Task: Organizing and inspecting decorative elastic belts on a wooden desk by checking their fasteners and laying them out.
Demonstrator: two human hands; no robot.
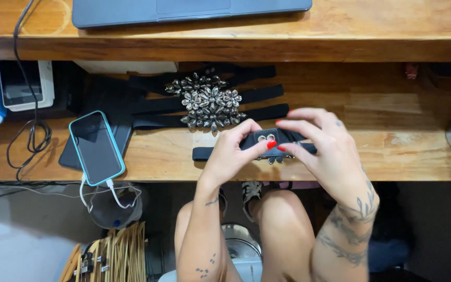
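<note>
At bench [403,156] front edge: black strap [220,152] held just above surface, between both hands. Left hand [228,156] pinches strap beside metal fitting [263,137], thumb on top. Right hand [322,143] closed on other side, fingertips on fitting. Judgement: strap soft, limp, light, will sag if held at one end; fitting rigid, best hold point. Behind: jewelled straps [210,102], stones likely fragile. Phone [96,148] at left, laptop [189,10] on shelf.
</note>
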